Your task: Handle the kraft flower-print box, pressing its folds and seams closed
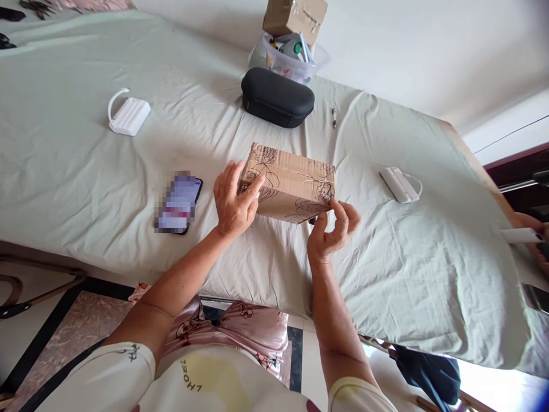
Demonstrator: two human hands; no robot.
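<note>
A small brown cardboard box (291, 177) with dark scribbled loops on its faces is on the cloth-covered table in front of me. My left hand (235, 200) grips its left end, the thumb on the near top edge and the fingers along the far side. At the near right corner, my right hand (332, 232) holds the box with bent fingers and thumb. A small dark object (313, 220) peeks out below the box by my right thumb; I cannot make out what it is. To the left of my left hand lies a phone (178, 206) with a lit, blurred screen.
Behind the box sit a black zip case (278, 97) and a clear plastic tub (295, 66) of bottles. A pen (334, 118) lies right of the case. White power banks with cables rest left (130, 116) and right (399, 185). Another person's hand (534, 229) shows at the right edge.
</note>
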